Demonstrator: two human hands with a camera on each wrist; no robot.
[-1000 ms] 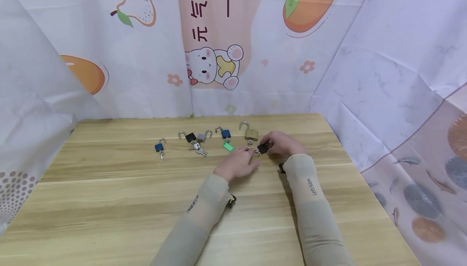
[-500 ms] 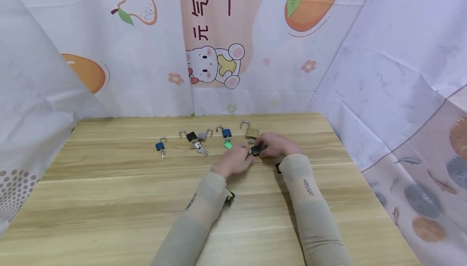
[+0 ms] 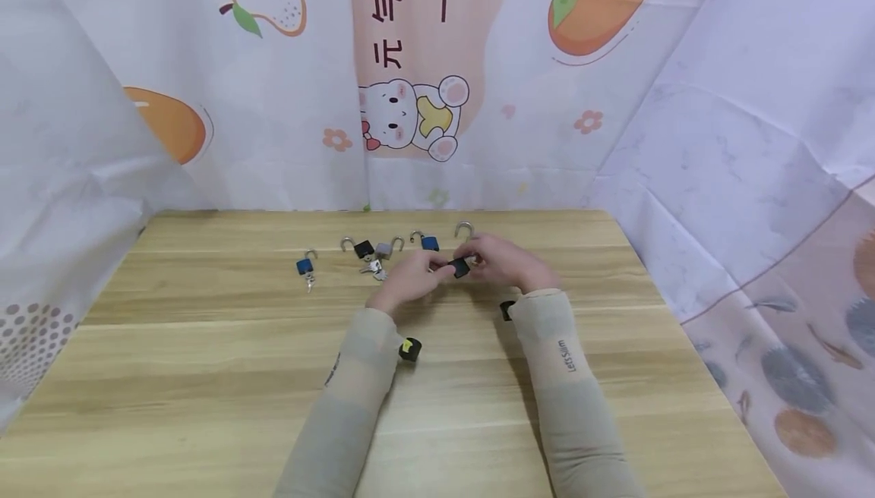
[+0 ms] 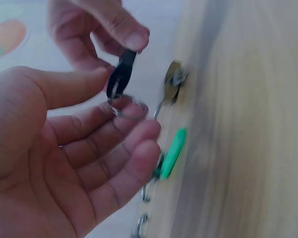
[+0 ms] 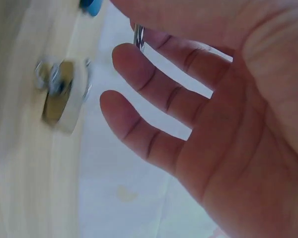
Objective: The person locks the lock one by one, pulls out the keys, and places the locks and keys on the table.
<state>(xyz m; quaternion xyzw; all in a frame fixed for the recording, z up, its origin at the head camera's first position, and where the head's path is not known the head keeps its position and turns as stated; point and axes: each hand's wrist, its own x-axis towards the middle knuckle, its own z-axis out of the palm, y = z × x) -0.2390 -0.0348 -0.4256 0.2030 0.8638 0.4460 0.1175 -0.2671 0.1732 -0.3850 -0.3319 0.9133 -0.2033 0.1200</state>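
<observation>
Black rectangular padlock (image 3: 459, 267), with a thin silvery metal ring (image 4: 128, 110) at its lower end in the left wrist view, is held near the centre of the frame, above the table. We see the left hand (image 3: 410, 274) pinching it from the left and the right hand (image 3: 502, 263) gripping it from the right.

Below us spreads a pale, wood-grained tabletop (image 3: 205, 407), its far edge meeting a white curtain printed with fruit (image 3: 260, 126) across the upper frame. At the right edge we find a marbled white cloth (image 3: 745, 149) that turns beige with grey and brown leaf shapes lower down.

Along the table's far part, left of the hands, we make out a small blue padlock (image 3: 304, 266) with silver keys (image 3: 310, 282), then a second black padlock (image 3: 364, 250) beside a pale grey padlock (image 3: 384, 250), keys bunched just below them. Farther right lies another blue padlock (image 3: 430, 243). All four stand with their shackles open.

Our right hand blocks most of a brass-coloured padlock (image 4: 172, 82) in the head view, leaving its shackle showing; our left covers a bright green plastic tag (image 4: 174, 153), which the left wrist view shows.
</observation>
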